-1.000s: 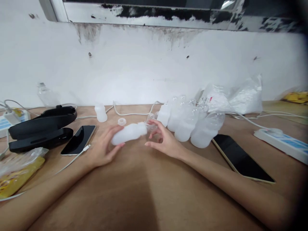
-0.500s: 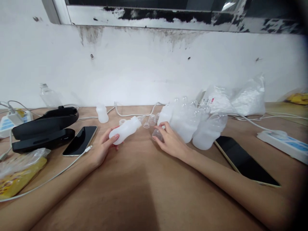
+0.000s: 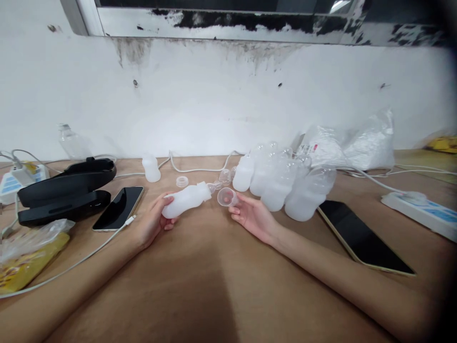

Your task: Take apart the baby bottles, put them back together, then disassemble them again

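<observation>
My left hand (image 3: 156,217) is wrapped round a frosted white bottle (image 3: 186,200), tilted with its neck toward the right. A clear nipple-like piece (image 3: 212,187) shows at the neck. Between the fingers of my right hand (image 3: 252,214) is a clear cap (image 3: 226,196), its round opening facing the bottle. A small gap separates cap and bottle. Behind them stand small clear pieces (image 3: 224,176) and a clear ring (image 3: 182,181). Several capped frosted bottles (image 3: 278,183) form a group beyond my right hand.
One small frosted bottle (image 3: 151,169) stands at the back left. A phone (image 3: 119,208) and a black case (image 3: 67,183) lie left, another phone (image 3: 364,238) right. White bags (image 3: 369,143) rest against the wall. A power strip (image 3: 421,209) and cables lie around.
My right hand has turned and lifted the cap, bringing its opening toward the bottle. The bottle in my left hand has tipped to a flatter angle, uncovering the clear ring.
</observation>
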Demonstrator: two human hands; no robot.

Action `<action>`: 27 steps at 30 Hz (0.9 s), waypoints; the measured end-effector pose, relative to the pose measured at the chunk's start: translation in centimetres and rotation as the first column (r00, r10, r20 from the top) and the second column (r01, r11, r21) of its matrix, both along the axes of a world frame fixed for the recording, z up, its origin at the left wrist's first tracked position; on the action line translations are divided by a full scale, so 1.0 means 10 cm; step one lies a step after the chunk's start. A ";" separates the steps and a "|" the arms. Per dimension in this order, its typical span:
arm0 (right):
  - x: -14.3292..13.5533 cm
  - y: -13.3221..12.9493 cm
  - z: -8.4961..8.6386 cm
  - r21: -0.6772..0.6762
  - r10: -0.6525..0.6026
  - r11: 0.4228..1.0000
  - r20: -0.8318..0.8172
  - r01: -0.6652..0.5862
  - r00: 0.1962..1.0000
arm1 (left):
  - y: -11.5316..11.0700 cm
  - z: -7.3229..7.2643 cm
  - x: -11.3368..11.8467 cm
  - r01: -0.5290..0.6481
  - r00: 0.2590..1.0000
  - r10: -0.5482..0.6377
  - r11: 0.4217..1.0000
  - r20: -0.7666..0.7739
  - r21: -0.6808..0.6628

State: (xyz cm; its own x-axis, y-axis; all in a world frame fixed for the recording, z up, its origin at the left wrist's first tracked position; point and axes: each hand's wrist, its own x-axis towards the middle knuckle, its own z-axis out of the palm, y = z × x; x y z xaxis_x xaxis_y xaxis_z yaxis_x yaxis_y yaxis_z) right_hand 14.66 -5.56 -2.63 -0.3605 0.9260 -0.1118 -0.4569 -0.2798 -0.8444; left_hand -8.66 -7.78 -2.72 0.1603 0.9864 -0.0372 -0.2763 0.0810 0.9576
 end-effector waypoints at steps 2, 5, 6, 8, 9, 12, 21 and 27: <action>0.00 0.00 0.00 -0.010 -0.003 1.000 -0.012 0.003 1.000 | 0.01 -0.01 0.00 0.006 1.000 -0.006 1.000 -0.003 0.002; 0.01 0.01 0.00 -0.016 -0.003 1.000 -0.022 0.003 1.000 | 0.00 0.00 0.01 0.011 1.000 -0.011 1.000 -0.006 0.017; 0.01 0.01 0.00 -0.014 -0.005 1.000 -0.025 0.004 1.000 | 0.00 0.00 0.01 0.013 1.000 -0.012 1.000 -0.010 0.025; 0.02 0.01 -0.01 -0.004 -0.011 1.000 -0.032 0.011 0.999 | -0.02 0.01 0.02 0.012 0.999 -0.011 0.999 -0.037 0.036; 0.02 0.01 0.00 0.003 -0.015 1.000 -0.038 0.015 0.999 | -0.02 0.01 0.02 0.009 0.998 -0.007 0.999 -0.061 0.038; 0.01 -0.02 0.00 0.076 -0.022 0.997 -0.035 0.024 0.999 | -0.05 0.01 0.03 -0.011 0.987 0.017 0.999 -0.159 0.040; -0.02 -0.12 -0.02 0.531 -0.110 0.844 0.308 -0.075 0.945 | -0.14 0.08 0.05 0.089 0.916 -0.042 0.991 -0.398 0.100; 0.03 -0.12 -0.01 0.566 -0.145 0.815 0.408 -0.125 0.901 | -0.16 0.07 0.04 0.153 0.874 -0.045 0.970 -0.484 0.186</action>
State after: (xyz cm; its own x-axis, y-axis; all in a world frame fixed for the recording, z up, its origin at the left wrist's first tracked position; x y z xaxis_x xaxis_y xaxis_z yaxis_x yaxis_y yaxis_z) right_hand 14.93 -6.76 -2.68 -0.3942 0.8697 0.2969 -0.0266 0.3121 -0.9497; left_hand -8.22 -9.37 -2.02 0.2743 0.9588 0.0741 0.2128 -0.1356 0.9676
